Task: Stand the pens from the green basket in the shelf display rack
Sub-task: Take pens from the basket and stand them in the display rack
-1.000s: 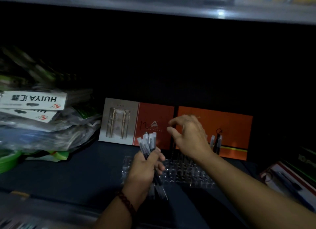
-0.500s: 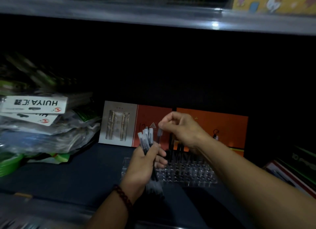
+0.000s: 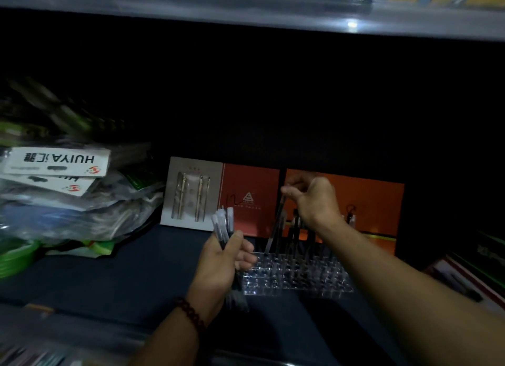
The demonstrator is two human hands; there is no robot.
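Note:
A clear plastic display rack point(image 3: 297, 279) with many small holes lies on the dark shelf. Several dark pens point(image 3: 296, 229) stand in its back rows. My right hand point(image 3: 314, 199) pinches the top of a single pen point(image 3: 274, 229), which leans with its tip at the rack's back left edge. My left hand point(image 3: 221, 267) grips a bunch of pens point(image 3: 222, 225) just left of the rack, caps pointing up. A green basket rim point(image 3: 16, 259) shows at the far left edge.
Orange and grey pen gift boxes point(image 3: 246, 199) lean against the dark back wall behind the rack. A pile of bagged stationery point(image 3: 62, 199) fills the left of the shelf. Boxes point(image 3: 470, 278) lie at the right. Another shelf edge point(image 3: 246, 13) runs overhead.
My right hand took one pen from the bunch in my left hand and carried it right and down to the rack's back left edge. My left hand stayed beside the rack.

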